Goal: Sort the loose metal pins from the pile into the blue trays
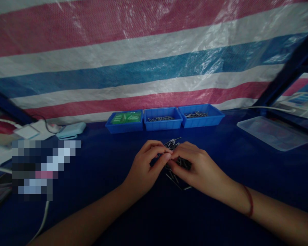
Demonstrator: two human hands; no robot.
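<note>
The sheet (143,70) has stripes of pinky red, white and blue, and the table (166,218) is dark blue. The boxes (163,125) are bright blue, the stuff (127,118) in one is green, and the pins (172,145) look silver and black. The case (72,130) is pale blue, the cord (44,216) white, the wrist band (251,202) dark red.

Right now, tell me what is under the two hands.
Below the left hand and right hand, a pile of thin metal pieces shows on the blue table. The hands hide part of it from view.
</note>
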